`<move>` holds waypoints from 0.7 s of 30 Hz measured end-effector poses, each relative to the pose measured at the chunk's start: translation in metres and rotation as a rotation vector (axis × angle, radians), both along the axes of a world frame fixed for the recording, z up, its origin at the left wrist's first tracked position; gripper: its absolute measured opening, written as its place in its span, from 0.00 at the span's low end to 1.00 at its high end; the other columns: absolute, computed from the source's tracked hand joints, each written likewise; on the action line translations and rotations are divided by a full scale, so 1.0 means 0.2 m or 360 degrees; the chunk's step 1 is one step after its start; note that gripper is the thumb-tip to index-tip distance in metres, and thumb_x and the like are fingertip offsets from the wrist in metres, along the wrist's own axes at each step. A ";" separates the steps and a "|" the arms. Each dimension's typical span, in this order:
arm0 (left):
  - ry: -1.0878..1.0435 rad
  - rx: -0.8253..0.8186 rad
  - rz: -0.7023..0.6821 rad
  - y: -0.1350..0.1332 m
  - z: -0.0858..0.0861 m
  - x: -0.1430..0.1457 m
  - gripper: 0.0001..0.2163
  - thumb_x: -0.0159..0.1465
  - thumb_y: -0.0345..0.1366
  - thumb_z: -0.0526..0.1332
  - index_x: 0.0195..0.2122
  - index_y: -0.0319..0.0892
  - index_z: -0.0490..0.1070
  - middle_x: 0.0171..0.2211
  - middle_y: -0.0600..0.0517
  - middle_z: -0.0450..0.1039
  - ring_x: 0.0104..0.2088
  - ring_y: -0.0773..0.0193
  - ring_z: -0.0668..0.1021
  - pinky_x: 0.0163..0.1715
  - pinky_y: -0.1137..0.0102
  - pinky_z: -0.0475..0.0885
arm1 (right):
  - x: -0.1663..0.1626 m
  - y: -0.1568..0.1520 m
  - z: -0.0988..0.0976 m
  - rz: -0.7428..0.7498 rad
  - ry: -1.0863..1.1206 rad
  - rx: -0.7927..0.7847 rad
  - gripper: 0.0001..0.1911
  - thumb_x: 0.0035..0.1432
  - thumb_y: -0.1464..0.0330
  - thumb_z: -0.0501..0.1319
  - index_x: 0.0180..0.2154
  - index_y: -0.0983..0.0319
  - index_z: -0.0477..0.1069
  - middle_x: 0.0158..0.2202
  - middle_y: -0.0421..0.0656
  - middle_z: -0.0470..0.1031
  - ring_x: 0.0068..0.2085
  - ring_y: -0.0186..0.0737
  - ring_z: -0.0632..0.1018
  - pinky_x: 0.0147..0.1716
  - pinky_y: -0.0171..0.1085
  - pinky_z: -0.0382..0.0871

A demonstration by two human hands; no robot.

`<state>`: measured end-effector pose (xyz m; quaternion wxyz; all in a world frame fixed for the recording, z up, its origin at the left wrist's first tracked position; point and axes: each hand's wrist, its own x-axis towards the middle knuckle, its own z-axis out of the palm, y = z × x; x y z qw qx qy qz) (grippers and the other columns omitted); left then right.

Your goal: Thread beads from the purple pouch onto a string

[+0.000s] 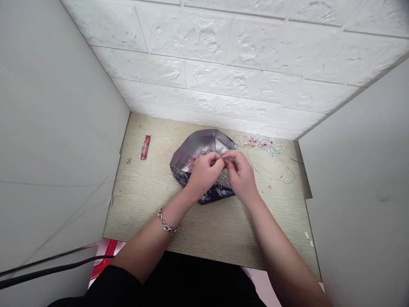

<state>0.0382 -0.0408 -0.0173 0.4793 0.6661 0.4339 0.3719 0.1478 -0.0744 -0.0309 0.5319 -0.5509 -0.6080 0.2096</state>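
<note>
My left hand (207,170) and my right hand (238,172) meet fingertip to fingertip above an open pouch (194,147). Both hands are pinched closed, and what they hold between the fingertips is too small to make out. The pouch has a silvery lining and a dark blue patterned outside. Small red beads (191,162) and pale, clear-looking beads (223,178) lie inside it, partly covered by my hands. A chain bracelet (168,221) circles my left wrist.
Strung beads (263,144) in clear, pink and purple lie at the back right of the wooden table (207,234), with thin thread (292,172) nearby. A red tube (145,147) lies at the left. A white brick-patterned wall and grey panels enclose the table.
</note>
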 end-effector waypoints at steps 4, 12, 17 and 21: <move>0.0034 0.0012 -0.0011 0.00 0.00 0.00 0.07 0.53 0.34 0.50 0.21 0.39 0.63 0.19 0.57 0.60 0.22 0.72 0.62 0.23 0.75 0.57 | 0.00 0.00 0.01 -0.0006 0.0023 0.0004 0.08 0.53 0.71 0.50 0.33 0.58 0.66 0.36 0.42 0.67 0.39 0.37 0.69 0.38 0.39 0.64; -0.0049 0.0000 -0.0084 0.00 0.00 -0.01 0.10 0.56 0.35 0.48 0.24 0.40 0.65 0.18 0.56 0.59 0.22 0.72 0.63 0.23 0.74 0.58 | 0.01 -0.02 0.05 -0.0149 -0.0056 0.0066 0.08 0.52 0.69 0.53 0.32 0.57 0.71 0.29 0.40 0.71 0.33 0.35 0.71 0.34 0.36 0.65; -0.0026 0.0019 -0.0066 0.00 0.00 0.00 0.11 0.57 0.37 0.48 0.26 0.40 0.66 0.22 0.54 0.64 0.26 0.69 0.66 0.26 0.74 0.62 | 0.02 -0.02 0.04 -0.0183 -0.0179 0.0125 0.11 0.54 0.69 0.52 0.38 0.57 0.69 0.31 0.40 0.72 0.33 0.34 0.72 0.33 0.36 0.66; -0.0098 0.0105 -0.0024 0.01 0.00 0.00 0.10 0.57 0.34 0.48 0.35 0.40 0.67 0.36 0.50 0.69 0.38 0.66 0.69 0.39 0.71 0.63 | 0.03 -0.02 0.03 -0.0188 -0.0266 0.0175 0.16 0.54 0.70 0.50 0.45 0.54 0.65 0.34 0.39 0.73 0.33 0.33 0.72 0.33 0.35 0.66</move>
